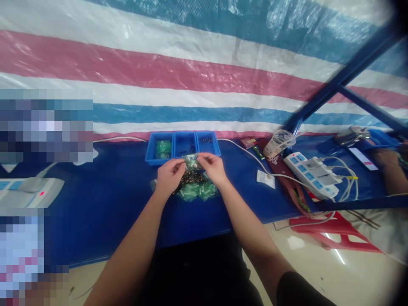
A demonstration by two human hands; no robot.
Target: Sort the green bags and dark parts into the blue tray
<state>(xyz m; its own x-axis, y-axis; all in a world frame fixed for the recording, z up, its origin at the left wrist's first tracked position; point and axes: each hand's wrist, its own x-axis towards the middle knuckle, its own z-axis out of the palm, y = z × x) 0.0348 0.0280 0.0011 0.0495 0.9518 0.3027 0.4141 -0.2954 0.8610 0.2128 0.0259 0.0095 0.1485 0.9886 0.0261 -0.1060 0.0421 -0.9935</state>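
Observation:
Between my two hands is a small clear greenish plastic bag [191, 161], pinched at its left edge by my left hand [170, 175] and at its right edge by my right hand [213, 168]. Both hands have their fingers closed. Under the bag lies a pile of small brownish metal pieces [190, 177]; their exact kind is too small to tell. Several green-tinted plastic bags [189, 192] are heaped on the near side of that pile. Just beyond my hands stand three blue bins [149, 149] in a row. The left one contains green bags [163, 148], the right one small dark pieces [207, 140].
To the right are a clear plastic cup [279, 142], a white power strip [310, 174] with plugged cables and a small white packet [265, 179]. Another power strip [32, 193] lies at left. A striped tarp [191, 76] hangs behind the blue table [105, 208]. A co-worker's hand [387, 158] shows far right.

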